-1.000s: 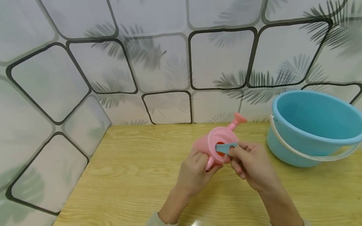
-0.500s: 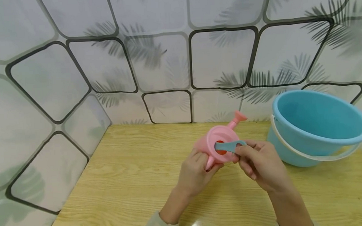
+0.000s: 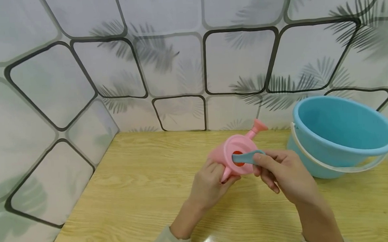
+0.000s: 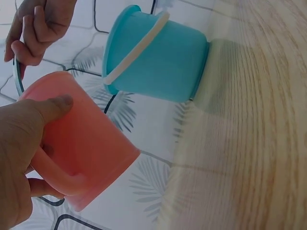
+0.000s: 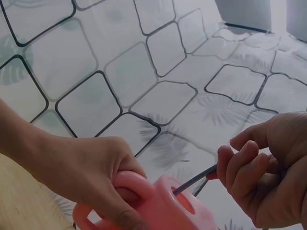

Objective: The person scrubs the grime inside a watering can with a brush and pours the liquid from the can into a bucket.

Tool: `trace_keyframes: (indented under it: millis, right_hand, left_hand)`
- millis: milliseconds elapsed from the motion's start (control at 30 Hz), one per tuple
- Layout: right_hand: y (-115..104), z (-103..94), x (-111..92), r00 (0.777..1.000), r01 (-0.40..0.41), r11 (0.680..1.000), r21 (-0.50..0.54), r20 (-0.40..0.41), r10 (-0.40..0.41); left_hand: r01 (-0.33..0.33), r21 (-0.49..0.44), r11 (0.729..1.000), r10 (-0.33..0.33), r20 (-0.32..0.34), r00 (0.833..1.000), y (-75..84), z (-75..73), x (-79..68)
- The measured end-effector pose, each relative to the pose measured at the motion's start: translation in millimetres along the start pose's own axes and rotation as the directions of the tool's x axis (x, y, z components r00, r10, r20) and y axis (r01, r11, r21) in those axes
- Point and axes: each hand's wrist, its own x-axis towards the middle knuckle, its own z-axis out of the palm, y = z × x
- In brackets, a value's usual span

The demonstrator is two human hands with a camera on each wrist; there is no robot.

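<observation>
A pink toy watering can (image 3: 217,154) is held up over the table, tilted so its top faces the head camera. My left hand (image 3: 208,184) grips it by its handle, with the thumb along its side in the left wrist view. Between thumb and fingers, my right hand (image 3: 287,174) pinches a flat light-blue handle (image 3: 243,158) with a rounded end. Its far end enters the can's round opening (image 5: 184,201), which looks orange-red inside. What lies at that hidden end, I cannot tell.
On the right of the wood-grain table (image 3: 134,182) stands a light-blue bucket (image 3: 334,154), its white carrying handle (image 3: 318,161) hanging down in front. A patterned covering (image 3: 178,70) rises behind the table and along its left side.
My right hand has moved to the right, drawing the light-blue handle outward, so more of it shows. The watering can and left hand have stayed nearly still.
</observation>
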Motion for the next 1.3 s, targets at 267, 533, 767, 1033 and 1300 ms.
trace_keyframes:
  millis: [267,533,767,1033,1300]
  right_hand:
    - [-1.3,7.6,2.3,0.997,-0.074,0.980,-0.185,-0.039,0.068]
    - [-3.1,17.7,-0.3,0.992,0.000,0.957,-0.291,-0.120,-0.037]
    - [-2.3,25.0,0.2,0.960,0.076,0.949,-0.305,-0.235,-0.152]
    - [2.4,20.9,4.9,0.971,0.033,0.947,-0.320,-0.214,-0.106]
    - [-3.8,18.1,-0.7,0.957,0.047,0.936,-0.350,-0.254,-0.143]
  left_hand:
    - [-0.007,-0.005,1.000,0.007,0.005,1.000,-1.4,-0.8,-1.9]
    - [0.005,-0.018,1.000,-0.005,-0.002,1.000,-2.1,-1.4,-2.3]
    - [0.032,-0.023,0.999,-0.032,0.006,0.999,-1.6,-1.2,-1.4]
    - [-0.022,-0.013,1.000,0.022,-0.006,1.000,0.0,2.0,1.1]
    - [-0.023,-0.027,0.999,0.023,0.001,1.000,-0.3,1.8,0.5]
